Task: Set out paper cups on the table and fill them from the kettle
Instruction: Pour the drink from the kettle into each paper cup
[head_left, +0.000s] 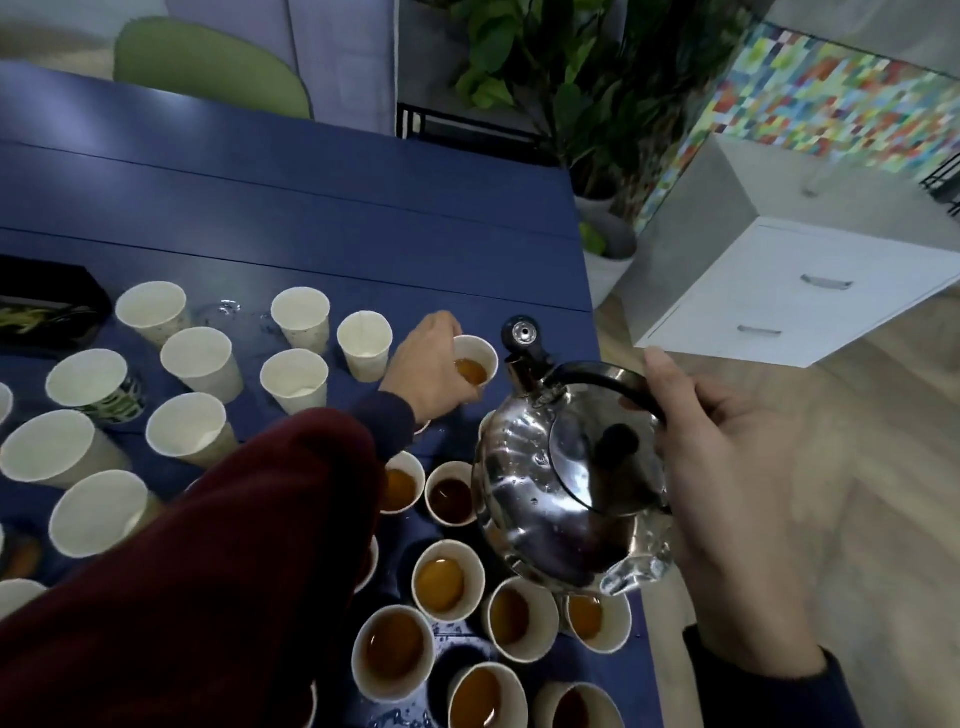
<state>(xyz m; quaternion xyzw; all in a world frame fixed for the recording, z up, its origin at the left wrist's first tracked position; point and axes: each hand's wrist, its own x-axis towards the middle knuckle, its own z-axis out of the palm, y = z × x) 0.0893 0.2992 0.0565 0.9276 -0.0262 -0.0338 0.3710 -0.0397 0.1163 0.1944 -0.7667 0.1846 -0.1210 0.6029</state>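
Note:
My left hand (428, 366) grips a paper cup (478, 358) partly filled with brown tea, standing near the blue table's (311, 208) right edge. My right hand (727, 499) holds the black handle of a shiny steel kettle (566, 483), which hangs above the table's right side with its spout pointing toward that cup. No stream is visible from the spout. Several filled cups (447, 579) stand below and left of the kettle. Several empty white cups (296, 376) stand to the left.
A dark tray (47, 306) lies at the far left of the table. Water drops (228, 307) lie among the empty cups. A green chair (208, 67) stands behind the table, potted plants (571, 78) and a white drawer cabinet (789, 291) to the right.

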